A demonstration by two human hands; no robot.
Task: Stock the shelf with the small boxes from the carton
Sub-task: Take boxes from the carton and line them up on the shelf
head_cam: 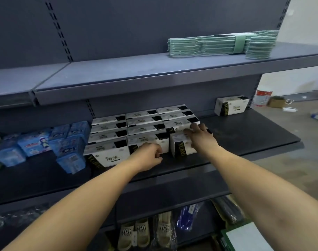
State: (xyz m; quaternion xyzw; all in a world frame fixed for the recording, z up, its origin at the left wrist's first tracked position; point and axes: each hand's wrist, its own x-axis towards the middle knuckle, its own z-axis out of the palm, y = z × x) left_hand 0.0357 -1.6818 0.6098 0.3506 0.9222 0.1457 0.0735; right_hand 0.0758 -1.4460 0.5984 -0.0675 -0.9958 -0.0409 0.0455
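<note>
Currently R hand (pixel 199 135) lies on top of the front-right box (pixel 181 145), fingers curled over its top edge, holding it in place on the shelf (pixel 245 134). L hand (pixel 151 153) sits w/ fingers curled at the lower front of the middle front box (pixel 149 140); can't tell if it pinches the box or only nudges it. Both boxes stand at the front of three rows of like boxes (pixel 145 122), touching their neighbours. One more box (pixel 231 105) stands apart, far right at the back. Carton not in view. Judgement: light, stiff card, smooth print, prob. slippery; take by the two long sides, don't crush corners. Blue packs (pixel 64 142) just left.
</note>
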